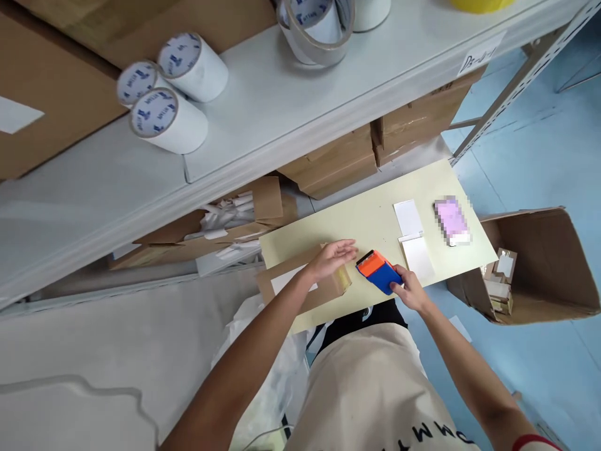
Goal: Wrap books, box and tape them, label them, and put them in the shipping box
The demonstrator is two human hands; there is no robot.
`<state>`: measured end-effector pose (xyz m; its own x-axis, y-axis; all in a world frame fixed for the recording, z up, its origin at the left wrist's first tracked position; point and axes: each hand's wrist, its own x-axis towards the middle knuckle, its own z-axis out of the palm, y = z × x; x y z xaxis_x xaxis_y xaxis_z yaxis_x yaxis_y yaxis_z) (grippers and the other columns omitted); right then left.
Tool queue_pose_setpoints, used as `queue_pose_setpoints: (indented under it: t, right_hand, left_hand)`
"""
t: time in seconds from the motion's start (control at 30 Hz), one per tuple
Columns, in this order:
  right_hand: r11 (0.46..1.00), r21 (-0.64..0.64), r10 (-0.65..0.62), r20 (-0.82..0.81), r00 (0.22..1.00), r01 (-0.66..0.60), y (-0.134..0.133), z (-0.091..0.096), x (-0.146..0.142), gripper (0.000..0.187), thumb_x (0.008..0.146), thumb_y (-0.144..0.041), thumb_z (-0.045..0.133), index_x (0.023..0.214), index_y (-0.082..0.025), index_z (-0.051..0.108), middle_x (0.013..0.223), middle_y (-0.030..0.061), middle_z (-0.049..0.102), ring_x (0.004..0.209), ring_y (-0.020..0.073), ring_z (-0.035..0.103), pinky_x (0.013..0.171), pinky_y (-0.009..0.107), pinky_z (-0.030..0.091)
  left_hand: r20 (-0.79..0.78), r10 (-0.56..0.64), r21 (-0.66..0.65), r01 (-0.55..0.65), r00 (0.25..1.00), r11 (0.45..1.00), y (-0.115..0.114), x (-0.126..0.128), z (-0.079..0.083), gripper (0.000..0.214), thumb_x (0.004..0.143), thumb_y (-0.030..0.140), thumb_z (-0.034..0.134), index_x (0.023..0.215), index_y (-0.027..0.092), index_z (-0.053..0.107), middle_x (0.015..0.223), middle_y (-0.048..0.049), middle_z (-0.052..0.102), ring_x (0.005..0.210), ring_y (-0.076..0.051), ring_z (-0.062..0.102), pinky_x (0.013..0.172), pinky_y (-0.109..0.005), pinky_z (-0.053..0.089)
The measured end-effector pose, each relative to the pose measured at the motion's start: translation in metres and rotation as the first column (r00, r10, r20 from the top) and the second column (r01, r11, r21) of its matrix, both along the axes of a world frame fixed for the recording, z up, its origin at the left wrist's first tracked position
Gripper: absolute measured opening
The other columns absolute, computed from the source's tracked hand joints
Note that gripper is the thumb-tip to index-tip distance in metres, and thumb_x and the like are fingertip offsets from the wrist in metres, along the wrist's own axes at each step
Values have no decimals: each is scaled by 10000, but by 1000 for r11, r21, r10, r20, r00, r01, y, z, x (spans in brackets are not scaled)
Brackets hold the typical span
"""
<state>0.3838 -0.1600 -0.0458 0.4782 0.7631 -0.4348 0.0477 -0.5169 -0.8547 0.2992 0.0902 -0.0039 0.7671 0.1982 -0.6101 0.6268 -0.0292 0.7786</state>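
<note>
Cardboard parcel on the pale yellow board, under the flat, open left hand | right hand clamped on orange-and-blue tape dispenser, just beside the parcel's end | handling: parcel likely light, stiff, crushable (tape-slick at one end); press its top, grip long edges.

top: cream, black lettering | right sleeve: red edge | forearms: bare

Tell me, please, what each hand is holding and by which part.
The right hand grips the orange-and-blue tape dispenser by its blue near end. The left hand lies flat on the small cardboard box, gripping nothing.
</note>
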Motion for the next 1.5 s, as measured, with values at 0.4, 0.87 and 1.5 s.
queue_pose_setpoints:
  t: [0.4,0.87,1.5]
  right_hand:
    - [943,139,-195,-507,840,303,-6,-15,-11,403,722,-593,617,748,-196,551,622,-26,512,568,130,446,534,255,339]
    - [866,-358,-465,-832,302,348,-16,-68,-82,500,665,-658,726,656,-157,713,596,30,694,521,152,581,522,273,444]
    - [868,-361,-439,-879,186,341,13,-73,-129,521,674,-679,712,757,-166,753,720,51,752,667,213,690,669,336,553]
  left_hand:
    - [-230,-367,117,400,901,909,-12,59,23,334,742,453,621,585,159,647,567,-3,648,567,-130,582,552,-235,421]
    - [-844,-504,89,974,185,209,14,74,-31,245,759,328,581,575,215,698,669,-72,718,688,-226,654,629,-294,427]
    - [-828,-512,305,950,228,-69,5,25,-27,719,885,404,508,1534,237,248,1456,-170,492,1390,-360,361,1026,-520,298]
